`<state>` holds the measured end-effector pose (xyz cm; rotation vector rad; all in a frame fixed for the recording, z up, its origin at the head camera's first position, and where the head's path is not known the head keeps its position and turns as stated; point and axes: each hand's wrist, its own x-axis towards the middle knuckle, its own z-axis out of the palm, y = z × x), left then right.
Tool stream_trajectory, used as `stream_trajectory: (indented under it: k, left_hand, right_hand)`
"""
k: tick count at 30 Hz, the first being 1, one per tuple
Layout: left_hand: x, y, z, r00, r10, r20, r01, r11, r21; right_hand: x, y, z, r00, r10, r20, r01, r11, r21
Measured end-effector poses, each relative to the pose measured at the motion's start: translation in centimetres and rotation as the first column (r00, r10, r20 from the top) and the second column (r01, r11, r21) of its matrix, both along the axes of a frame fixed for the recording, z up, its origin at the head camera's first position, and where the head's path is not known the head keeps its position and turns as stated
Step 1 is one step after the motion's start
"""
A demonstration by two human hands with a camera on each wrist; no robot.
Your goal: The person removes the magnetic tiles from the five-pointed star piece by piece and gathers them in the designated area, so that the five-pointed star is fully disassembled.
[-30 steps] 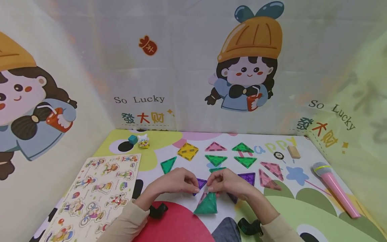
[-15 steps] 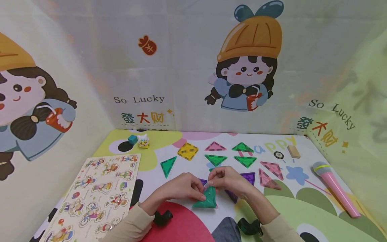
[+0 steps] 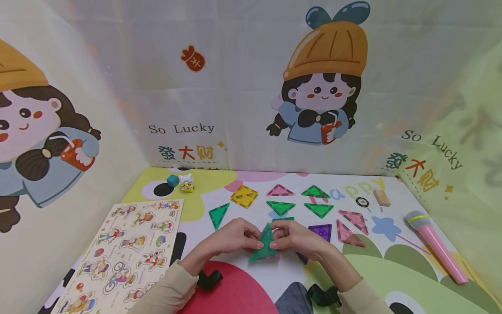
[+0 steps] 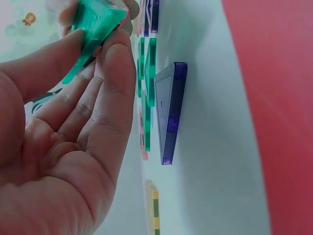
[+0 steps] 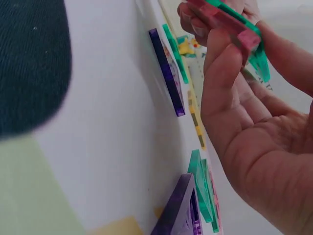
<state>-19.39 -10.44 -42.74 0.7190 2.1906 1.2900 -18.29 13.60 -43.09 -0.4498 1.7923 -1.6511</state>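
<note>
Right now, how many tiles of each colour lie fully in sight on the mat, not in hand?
green tiles: 4
pink tiles: 3
yellow tile: 1
purple tile: 1
Total: 9

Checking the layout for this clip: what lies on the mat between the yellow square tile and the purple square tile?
In the head view, a green triangle tile lies between the yellow square tile and the purple square tile, pointing toward the person.

Flat tiles (image 3: 280,207) crowd the mat (image 3: 392,261) beyond both hands (image 3: 235,237)
</note>
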Motion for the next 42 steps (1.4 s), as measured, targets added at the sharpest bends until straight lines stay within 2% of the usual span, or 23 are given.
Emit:
stream_trajectory:
  k: [5,10,17,21,25,28,33,38,42]
  left_hand:
    - [0.0,-0.1,0.0,1.0,0.017,0.004,-0.017,0.999,0.031]
    - [-0.1,-0.2,-0.2,0.999,0.04,0.0,-0.04,0.999,0.022]
    - [-0.3,-0.4,0.0,0.996,0.087,0.021,-0.087,0.996,0.007]
    - [-0.8,-1.0,0.4,0.993,0.108,0.058,-0.108,0.994,0.012]
    - [-1.8,-2.3,0.6,0.985,0.165,0.051,-0.164,0.986,-0.029]
    - [-2.5,-3.5,0.6,0.968,0.249,0.013,-0.247,0.966,-0.073]
    - [-3.2,-4.9,0.6,0.922,0.376,-0.095,-0.387,0.91,-0.15]
    - [-3.5,-4.7,0.2,0.887,0.415,-0.201,-0.456,0.855,-0.247]
    - [-3.3,-4.0,-0.4,0.841,0.421,-0.338,-0.521,0.798,-0.302]
  right_hand:
    - [0.0,0.1,-0.3,0.999,0.023,0.027,-0.022,0.999,-0.039]
    - [0.1,0.0,-0.5,0.999,0.018,0.031,-0.016,0.999,-0.044]
    - [0.1,0.1,-0.5,1.0,-0.01,-0.023,0.01,1.0,0.001]
    - [-0.1,0.4,-0.5,0.999,-0.011,-0.053,0.012,1.0,0.022]
    - [-0.2,0.6,-0.4,0.997,-0.019,-0.076,0.023,0.999,0.044]
    - [-0.1,0.4,-0.4,0.995,-0.025,-0.1,0.032,0.997,0.071]
    - [0.1,0.1,-0.2,0.992,-0.037,-0.124,0.049,0.994,0.094]
    - [0.1,0.0,-0.2,0.988,-0.049,-0.143,0.063,0.993,0.099]
    - [0.0,0.0,-0.2,0.986,-0.056,-0.154,0.073,0.992,0.106]
